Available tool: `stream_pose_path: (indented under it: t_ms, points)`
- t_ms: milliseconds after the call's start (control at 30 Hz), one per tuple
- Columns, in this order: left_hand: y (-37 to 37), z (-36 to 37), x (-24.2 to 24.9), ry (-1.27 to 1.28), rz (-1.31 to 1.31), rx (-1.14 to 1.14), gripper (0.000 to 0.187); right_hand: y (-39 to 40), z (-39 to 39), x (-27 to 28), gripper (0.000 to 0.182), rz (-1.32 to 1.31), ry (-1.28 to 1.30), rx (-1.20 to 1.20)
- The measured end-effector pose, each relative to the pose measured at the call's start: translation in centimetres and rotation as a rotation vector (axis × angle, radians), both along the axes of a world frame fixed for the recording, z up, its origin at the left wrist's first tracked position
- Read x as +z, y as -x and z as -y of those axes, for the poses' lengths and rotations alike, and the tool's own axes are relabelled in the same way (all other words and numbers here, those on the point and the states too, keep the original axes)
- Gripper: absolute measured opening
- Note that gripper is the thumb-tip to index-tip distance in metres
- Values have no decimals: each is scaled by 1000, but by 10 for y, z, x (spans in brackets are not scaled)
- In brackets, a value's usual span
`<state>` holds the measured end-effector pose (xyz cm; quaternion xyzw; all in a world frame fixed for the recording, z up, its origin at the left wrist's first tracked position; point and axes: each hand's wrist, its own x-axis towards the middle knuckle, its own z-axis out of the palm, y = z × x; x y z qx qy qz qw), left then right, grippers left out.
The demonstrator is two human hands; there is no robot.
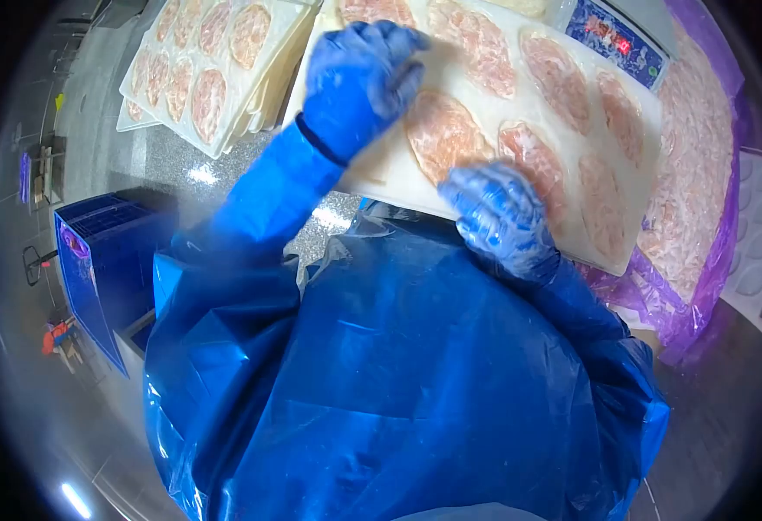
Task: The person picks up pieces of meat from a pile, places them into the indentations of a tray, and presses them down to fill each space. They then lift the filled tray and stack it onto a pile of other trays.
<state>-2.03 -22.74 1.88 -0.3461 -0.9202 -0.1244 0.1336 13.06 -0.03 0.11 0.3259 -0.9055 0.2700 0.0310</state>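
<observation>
A white board [381, 174] with oval hollows lies in front of me, several of them filled with pale pink raw meat. My left hand [364, 71], in a blue glove, is over the board's upper left part with fingers curled; what is under them is hidden. Lower down, my right hand [502, 215] wears a wet, whitish-smeared blue glove. Its bent fingertips touch the lower end of a flat meat piece [447, 135], and its palm side is hidden. Beside that hand lies another meat oval [533, 161].
Stacked boards of meat ovals [200, 61] stand at upper left on a shiny metal surface [203, 169]. On the right, a mass of raw meat [689, 165] lies in purple plastic film [719, 260]. A scale display [615, 39] is behind. A blue bin [108, 269] stands lower left.
</observation>
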Motion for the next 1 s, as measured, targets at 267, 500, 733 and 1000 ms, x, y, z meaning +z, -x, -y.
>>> stream_pose_path:
  t_ms: [267,500,733,1000]
  points:
    - [-21,-10,-36,-72,40,16,63,-10,-28,11,52,7,-175,-51]
    - [-47,-43,-15,-16,162,-245,58,-58,-84,-3,30,63,-44,-490]
    - [-57,-78,-23,-14,327,-460,47,-14,-96,47,31,-181,-503,-434]
    - [-136,-117,-31,-105,552,-373,57,44,-114,-6,37,-704,-1101,-128]
